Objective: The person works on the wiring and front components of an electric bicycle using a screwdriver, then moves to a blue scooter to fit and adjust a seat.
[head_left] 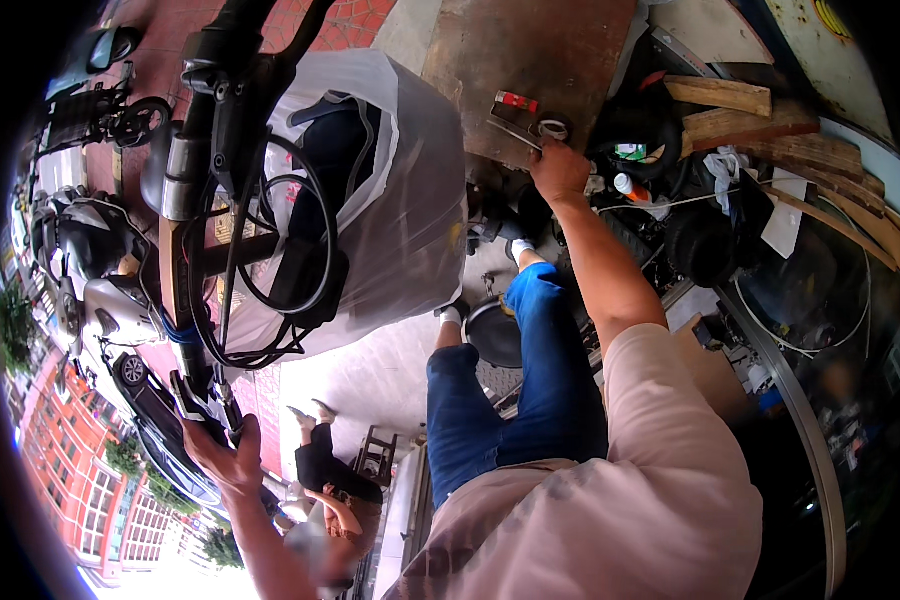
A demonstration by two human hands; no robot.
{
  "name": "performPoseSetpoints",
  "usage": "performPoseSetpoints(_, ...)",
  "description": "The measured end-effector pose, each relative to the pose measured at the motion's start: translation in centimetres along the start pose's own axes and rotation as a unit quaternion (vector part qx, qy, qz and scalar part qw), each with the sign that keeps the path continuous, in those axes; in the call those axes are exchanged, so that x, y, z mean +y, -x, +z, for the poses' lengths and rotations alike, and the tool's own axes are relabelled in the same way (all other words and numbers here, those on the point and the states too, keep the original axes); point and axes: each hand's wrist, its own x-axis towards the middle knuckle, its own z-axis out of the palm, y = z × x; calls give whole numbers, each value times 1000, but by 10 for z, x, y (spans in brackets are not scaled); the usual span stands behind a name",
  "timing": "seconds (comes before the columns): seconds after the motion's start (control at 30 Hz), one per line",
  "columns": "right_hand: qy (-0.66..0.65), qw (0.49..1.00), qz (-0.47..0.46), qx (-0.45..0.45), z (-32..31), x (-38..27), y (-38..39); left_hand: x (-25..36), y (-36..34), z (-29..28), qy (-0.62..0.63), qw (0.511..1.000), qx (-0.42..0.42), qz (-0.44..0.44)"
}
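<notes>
At the left stands a bicycle-type handlebar [177, 265], its black cables [315, 290] looping down beside it. My left hand [225, 450] is closed around dark metal parts [206, 398] at the near end of the bar; their exact kind is hard to make out. Farther off to the right, my right hand [562, 172] reaches over a brown board [470, 60], its fingers closed at the end of a thin metal tool [513, 133]. A small roll [552, 128] and a red packet [516, 101] lie by those fingers.
A large whitish plastic bag [420, 190] with dark contents sits behind the handlebar. Wood pieces [735, 95], a white-and-orange bottle [627, 187] and tangled parts crowd the right. A black round pan [495, 333] is by my legs. Another person [345, 475] sits lower left, near parked vehicles.
</notes>
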Motion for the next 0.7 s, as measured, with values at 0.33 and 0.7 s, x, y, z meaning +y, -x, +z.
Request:
performPoseSetpoints(0.33, 16, 1000, -20, 13, -8, -8, -18, -9, 5, 1, 19, 998, -7, -54)
performPoseSetpoints(0.7, -71, 993, -53, 73, -20, -27, -10, 71, -70, -40, 58, 990, 102, 75)
